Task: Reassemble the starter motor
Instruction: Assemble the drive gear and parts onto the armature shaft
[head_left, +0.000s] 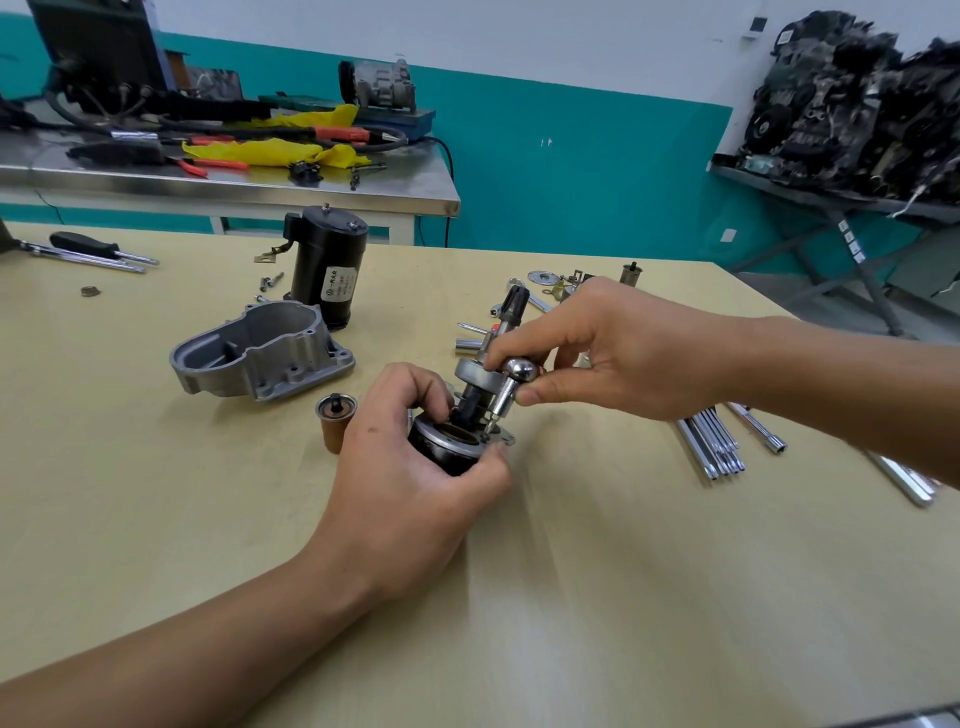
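The screwdriver, pinched in the grip of the right hand, is slanted down-left at mid-frame onto the black housing clasped by the left hand.

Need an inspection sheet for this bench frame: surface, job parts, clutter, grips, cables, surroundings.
Surface: beige table, parts spread across its far half.
Job's things: black cylindrical body with pinion shaft standing in it; aluminium housing and upright black motor can behind; copper-coloured plunger beside the left hand.
Clutter: screwdrivers far left, loose screws, chrome extension bars right.
Grips: left hand grips the black cylindrical body; right hand pinches small chrome driver, tip at the body's flange.
Cables: braided lead on the motor can; black cable hanging off the steel bench.
Surroundings: steel bench carries yellow cloth and pliers; engine on a stand, right.
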